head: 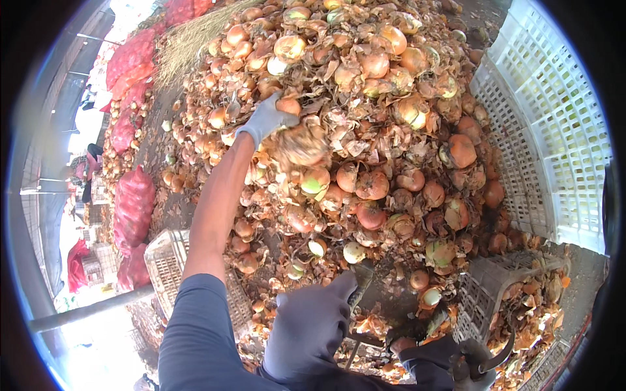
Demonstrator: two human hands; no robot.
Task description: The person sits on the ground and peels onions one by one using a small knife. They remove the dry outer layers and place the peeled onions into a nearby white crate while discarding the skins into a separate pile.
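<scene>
My left hand (269, 117), in a pale grey glove, reaches over a large heap of onions with dry skins (374, 185). Its fingers and thumb are around a brown-orange onion (288, 106). Just below that hand, a blurred patch of onion and loose skin (303, 144) shows. At the bottom right is my right hand (479, 382), also gloved and partly cut off by the picture's edge. A curved metal blade (504, 353) sticks out from this hand; its handle is mostly hidden.
White plastic crates (547, 146) stand at the right. A grey crate (481, 298) lies lower right beside onion skins, and another crate (164, 264) stands left of my arm. Red mesh sacks (133, 210) line the left. A person (88, 168) is far left.
</scene>
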